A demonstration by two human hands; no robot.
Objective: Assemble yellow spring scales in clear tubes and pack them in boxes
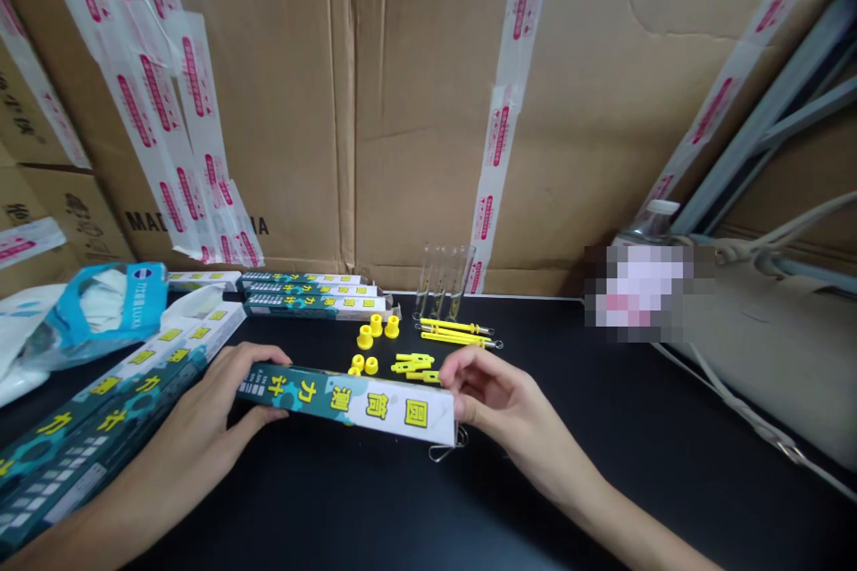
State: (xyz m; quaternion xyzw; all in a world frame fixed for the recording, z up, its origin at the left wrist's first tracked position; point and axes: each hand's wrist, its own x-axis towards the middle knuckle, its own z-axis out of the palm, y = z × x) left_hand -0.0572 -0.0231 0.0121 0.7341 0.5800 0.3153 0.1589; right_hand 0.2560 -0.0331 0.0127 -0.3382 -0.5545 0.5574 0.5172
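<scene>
Checking the head view, the only one I have, I find the long box [352, 401] held crosswise at the near side of the worktop [603, 464], its printed face towards the camera. My left hand [231, 397] is clamped round the dark end, thumb below and fingers above. My right hand [502, 401] has its fingertips at the white end; I cannot tell whether they pinch anything. Bent wire hooks [444, 451] show under that end, loose or attached I cannot say. Beyond the box sit slotted yellow pieces [411, 365] and yellow caps [365, 337]. Judgement on handling: the walls look like thin card, so the left grip should be firm without denting, and the right fingertips should work squarely on the end, along the box's length. I would hold the box level and lift it clear of the hooks and yellow pieces, which could snag or scatter.
</scene>
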